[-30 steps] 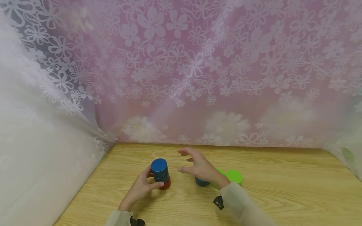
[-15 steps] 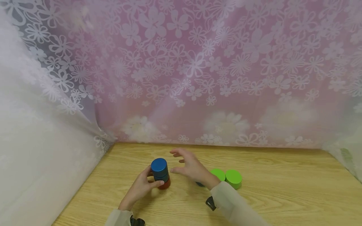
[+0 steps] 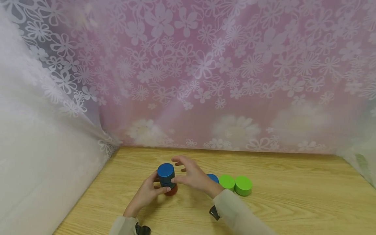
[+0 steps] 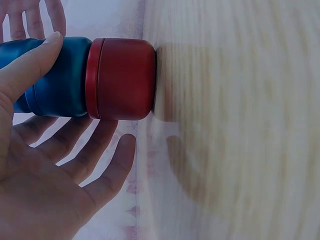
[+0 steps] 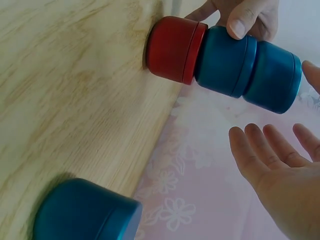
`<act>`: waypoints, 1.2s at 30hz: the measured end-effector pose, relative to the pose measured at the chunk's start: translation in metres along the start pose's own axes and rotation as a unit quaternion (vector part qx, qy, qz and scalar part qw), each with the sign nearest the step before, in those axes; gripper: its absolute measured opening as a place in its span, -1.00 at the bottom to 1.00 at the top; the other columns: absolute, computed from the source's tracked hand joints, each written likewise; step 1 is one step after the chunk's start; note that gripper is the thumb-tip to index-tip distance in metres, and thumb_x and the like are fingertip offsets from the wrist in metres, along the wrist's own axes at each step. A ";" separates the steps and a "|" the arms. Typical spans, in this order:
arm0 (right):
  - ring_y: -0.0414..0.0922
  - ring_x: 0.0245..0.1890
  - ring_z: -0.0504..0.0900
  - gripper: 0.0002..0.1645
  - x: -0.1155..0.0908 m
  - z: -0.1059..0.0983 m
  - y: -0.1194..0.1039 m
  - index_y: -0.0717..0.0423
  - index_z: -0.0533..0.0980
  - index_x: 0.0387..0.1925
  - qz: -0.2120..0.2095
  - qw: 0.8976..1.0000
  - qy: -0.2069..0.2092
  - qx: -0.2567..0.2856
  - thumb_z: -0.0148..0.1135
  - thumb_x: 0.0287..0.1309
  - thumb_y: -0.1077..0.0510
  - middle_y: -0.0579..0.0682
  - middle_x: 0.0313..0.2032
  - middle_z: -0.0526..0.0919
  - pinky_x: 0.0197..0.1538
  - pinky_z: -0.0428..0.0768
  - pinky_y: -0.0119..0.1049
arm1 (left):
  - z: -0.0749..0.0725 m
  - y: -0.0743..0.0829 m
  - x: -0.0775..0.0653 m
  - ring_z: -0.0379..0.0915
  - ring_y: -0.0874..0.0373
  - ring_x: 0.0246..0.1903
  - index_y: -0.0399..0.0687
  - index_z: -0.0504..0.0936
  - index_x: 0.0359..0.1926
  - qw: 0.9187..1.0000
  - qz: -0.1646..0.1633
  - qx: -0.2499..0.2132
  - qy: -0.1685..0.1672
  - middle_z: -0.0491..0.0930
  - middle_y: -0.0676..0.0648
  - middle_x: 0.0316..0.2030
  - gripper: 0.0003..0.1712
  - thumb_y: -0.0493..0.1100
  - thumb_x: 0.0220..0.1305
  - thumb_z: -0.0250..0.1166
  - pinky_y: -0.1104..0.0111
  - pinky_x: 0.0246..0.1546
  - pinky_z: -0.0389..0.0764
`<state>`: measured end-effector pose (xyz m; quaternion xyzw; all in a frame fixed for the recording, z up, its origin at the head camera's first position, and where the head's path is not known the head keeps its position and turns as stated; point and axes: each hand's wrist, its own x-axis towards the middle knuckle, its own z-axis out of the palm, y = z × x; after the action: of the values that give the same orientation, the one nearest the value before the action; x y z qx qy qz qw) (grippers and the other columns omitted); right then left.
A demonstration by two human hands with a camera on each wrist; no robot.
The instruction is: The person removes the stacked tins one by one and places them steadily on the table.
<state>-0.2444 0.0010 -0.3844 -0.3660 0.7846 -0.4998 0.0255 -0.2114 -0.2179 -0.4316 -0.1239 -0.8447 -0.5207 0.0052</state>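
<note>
A red tin (image 4: pixel 125 77) stands on the wooden table with two blue tins stacked upright on it. My left hand (image 3: pixel 148 192) grips the middle blue tin (image 5: pixel 220 62) from the left, its thumb across the front and the other fingers behind. The little finger is spread low beside the red tin. My right hand (image 3: pixel 192 176) is at the right of the top blue tin (image 3: pixel 165 170). Its fingers are spread and loosely bent, with the thumb tip right at that tin's side. In the right wrist view, a gap shows between most of these fingers and the tin.
Right of the stack, a loose blue tin (image 3: pixel 212 178) stands partly hidden behind my right wrist. Beside it in a row are a green tin (image 3: pixel 227 182) and another green tin (image 3: pixel 243 185). A pink flowered curtain (image 3: pixel 205 98) hangs along the table's back edge.
My right hand has moved left to the top of the stack, uncovering more of the green tins. My left hand and the stack stay in place.
</note>
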 end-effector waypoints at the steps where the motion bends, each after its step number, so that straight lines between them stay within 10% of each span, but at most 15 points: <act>1: 0.20 0.25 0.47 -0.26 0.001 0.001 0.000 0.29 0.36 0.36 -0.002 1.000 -0.002 0.000 0.44 0.19 0.29 0.23 0.30 0.44 0.21 0.53 0.13 | 0.000 0.000 0.000 0.46 -0.28 0.14 -0.34 0.35 0.39 1.000 -0.001 0.000 -0.001 0.54 -0.28 0.14 -0.23 -0.28 0.23 0.48 -0.07 0.03 0.62; 36: 0.11 0.15 0.56 -0.52 0.009 0.023 0.002 0.26 0.51 0.17 -0.035 0.999 0.004 -0.032 0.40 0.24 0.33 0.15 0.14 0.54 0.14 0.60 0.04 | -0.002 -0.004 0.002 0.47 -0.28 0.13 -0.37 0.33 0.40 1.000 0.023 -0.010 -0.018 0.53 -0.31 0.14 -0.25 -0.24 0.30 0.44 -0.04 0.04 0.62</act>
<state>-0.2428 -0.0221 -0.3942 -0.3918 0.7871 -0.4763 -0.0065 -0.2145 -0.2207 -0.4338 -0.1526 -0.8364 -0.5264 0.0002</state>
